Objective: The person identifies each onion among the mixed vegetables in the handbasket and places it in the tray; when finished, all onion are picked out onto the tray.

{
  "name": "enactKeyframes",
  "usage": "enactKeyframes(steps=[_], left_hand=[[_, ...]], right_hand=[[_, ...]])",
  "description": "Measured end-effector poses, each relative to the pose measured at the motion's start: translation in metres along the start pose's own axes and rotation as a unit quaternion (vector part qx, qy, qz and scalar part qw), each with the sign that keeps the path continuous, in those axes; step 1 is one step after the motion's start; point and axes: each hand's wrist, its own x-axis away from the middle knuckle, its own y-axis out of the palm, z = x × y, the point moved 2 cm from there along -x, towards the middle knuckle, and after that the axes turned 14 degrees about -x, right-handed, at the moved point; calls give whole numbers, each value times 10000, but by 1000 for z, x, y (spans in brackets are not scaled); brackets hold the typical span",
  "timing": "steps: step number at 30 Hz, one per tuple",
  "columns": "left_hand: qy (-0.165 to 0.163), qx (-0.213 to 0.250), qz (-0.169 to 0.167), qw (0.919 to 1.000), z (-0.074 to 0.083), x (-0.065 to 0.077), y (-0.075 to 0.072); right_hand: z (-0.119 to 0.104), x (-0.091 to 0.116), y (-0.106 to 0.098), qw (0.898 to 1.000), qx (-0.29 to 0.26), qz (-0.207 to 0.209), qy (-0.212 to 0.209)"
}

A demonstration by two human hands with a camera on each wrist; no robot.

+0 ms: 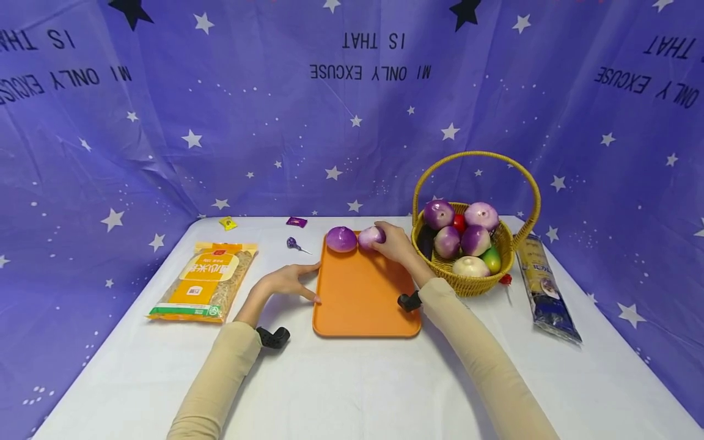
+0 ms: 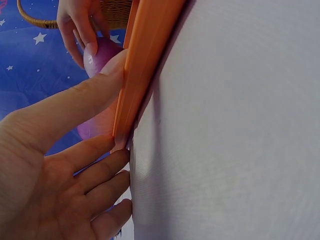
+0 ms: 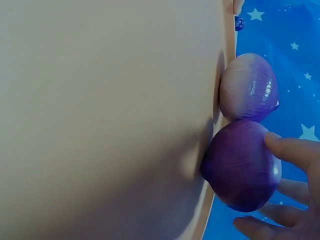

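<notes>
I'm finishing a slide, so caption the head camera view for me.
Two purple onions at the far end of an orange tray, right hand touching one, left hand at the tray's left edge.

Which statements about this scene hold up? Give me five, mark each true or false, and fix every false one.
1. The right-hand grip is on a glossy, round purple-and-white onion. True.
2. The yellow woven basket stands left of the rectangular orange tray. False: the basket stands to the right of the tray.
3. The left-hand grip touches the tray's left edge. True.
4. Only one onion is at the tray's far end. False: a round deep-purple onion sits there too, beside the first.
5. The small purple lollipop with a white stick lies on the tray. False: the lollipop lies on the white tablecloth.
</notes>
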Motion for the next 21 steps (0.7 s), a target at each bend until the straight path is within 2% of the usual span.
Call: enactKeyframes(steps=[10, 21], left_hand=[[-41, 22, 19, 10000, 0, -1, 0], [-61, -56, -9, 10000, 0, 1, 1]], right_hand=[[-12, 12, -12, 9988, 7, -75, -482], [-31, 42, -51, 9928, 329, -265, -1121]])
